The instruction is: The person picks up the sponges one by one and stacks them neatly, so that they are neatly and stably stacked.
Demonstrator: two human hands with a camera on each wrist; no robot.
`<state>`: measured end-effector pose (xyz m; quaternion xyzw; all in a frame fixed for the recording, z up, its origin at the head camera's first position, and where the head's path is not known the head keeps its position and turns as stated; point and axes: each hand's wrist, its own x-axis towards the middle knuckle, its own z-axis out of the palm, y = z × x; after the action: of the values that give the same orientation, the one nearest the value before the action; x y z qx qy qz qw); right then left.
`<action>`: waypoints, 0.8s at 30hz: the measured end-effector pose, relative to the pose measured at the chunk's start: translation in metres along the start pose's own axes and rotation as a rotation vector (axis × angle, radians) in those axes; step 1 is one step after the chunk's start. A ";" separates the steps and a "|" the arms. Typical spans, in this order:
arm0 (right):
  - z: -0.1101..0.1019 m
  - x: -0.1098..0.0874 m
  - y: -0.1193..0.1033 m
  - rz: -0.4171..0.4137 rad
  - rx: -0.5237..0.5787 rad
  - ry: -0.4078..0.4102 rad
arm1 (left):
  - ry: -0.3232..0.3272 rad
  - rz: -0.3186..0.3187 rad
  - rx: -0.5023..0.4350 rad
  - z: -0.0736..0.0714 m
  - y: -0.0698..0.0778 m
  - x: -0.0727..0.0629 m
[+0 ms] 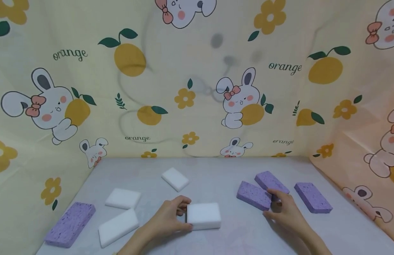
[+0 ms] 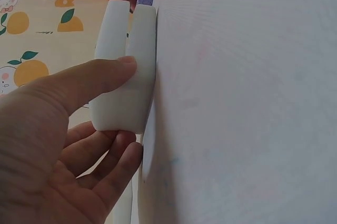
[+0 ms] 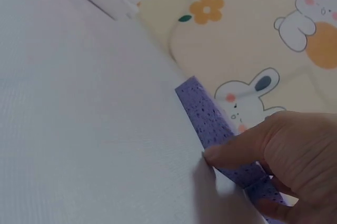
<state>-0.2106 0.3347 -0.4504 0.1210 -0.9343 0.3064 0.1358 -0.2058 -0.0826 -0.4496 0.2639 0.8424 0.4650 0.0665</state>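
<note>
holds two stacked white blocks (image 1: 204,215) by their left end in a partly closed left hand (image 1: 167,219), near the middle of the pale table (image 1: 241,235). with a half-curled right hand (image 1: 287,211), pinches the right end of a purple sponge (image 1: 252,195), just beside a second sponge (image 1: 271,181)

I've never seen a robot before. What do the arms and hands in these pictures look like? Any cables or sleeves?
These are a person's own left hand and right hand, not machine parts. Both are bare, with ordinary human fingers. I see no gloves, cables or markings on them, and no sleeves where the forearms show.
</note>
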 end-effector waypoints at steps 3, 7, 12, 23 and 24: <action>0.001 0.000 0.000 -0.015 -0.002 0.016 | -0.003 0.002 -0.004 0.000 0.000 0.001; 0.001 0.001 -0.001 -0.003 -0.013 0.015 | -0.005 0.003 -0.006 0.000 -0.001 0.001; 0.000 0.002 -0.005 0.045 -0.029 -0.007 | -0.003 -0.005 -0.010 0.000 0.000 0.002; 0.000 0.002 -0.004 0.078 0.021 -0.001 | -0.010 -0.020 -0.017 -0.001 0.001 0.001; 0.000 0.002 -0.005 0.079 0.028 0.002 | -0.010 -0.019 -0.019 0.000 0.001 0.001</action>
<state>-0.2115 0.3307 -0.4472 0.0854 -0.9339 0.3246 0.1230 -0.2062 -0.0823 -0.4486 0.2577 0.8400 0.4711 0.0776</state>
